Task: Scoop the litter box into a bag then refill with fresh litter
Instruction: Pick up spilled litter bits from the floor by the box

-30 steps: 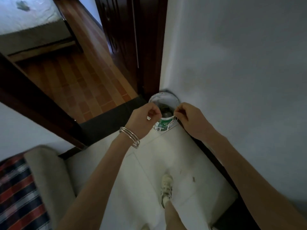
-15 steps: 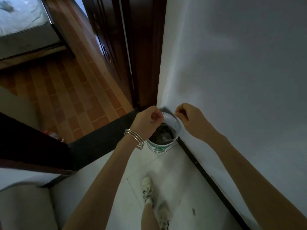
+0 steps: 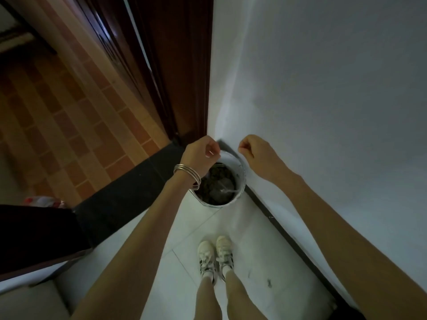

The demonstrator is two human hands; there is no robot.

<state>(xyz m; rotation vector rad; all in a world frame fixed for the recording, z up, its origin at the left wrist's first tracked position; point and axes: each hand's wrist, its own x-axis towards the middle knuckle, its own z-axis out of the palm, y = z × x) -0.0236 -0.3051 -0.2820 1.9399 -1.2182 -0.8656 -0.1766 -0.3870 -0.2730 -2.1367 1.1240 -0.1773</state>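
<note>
Bucket (image 3: 240,181): we are standing over a white round bucket that is sitting on the pale tiled floor (image 3: 254,250), tucked into the corner where the white wall (image 3: 323,88) is meeting the dark door frame (image 3: 184,77); dark clumpy contents are showing inside it.
Liner: we are seeing a thin pale film (image 3: 225,155) running along the bucket's far rim, though we cannot tell for sure whether it is a bag.
Left hand (image 3: 199,155): we are keeping it curled, with thumb and fingers pinching the film at the rim's left side; silver bangles (image 3: 187,175) are sitting on the wrist.
Right hand (image 3: 256,151): we are holding it closed in a loose fist just above the rim's right side; we cannot tell whether it is gripping the film or nothing.
Feet: our white sneakers (image 3: 216,255) are standing side by side on the tiles, near the bucket and well short of touching it.
Doorway: brown brick-patterned flooring (image 3: 69,112) is lying beyond a black threshold strip (image 3: 129,190) to our left.
</note>
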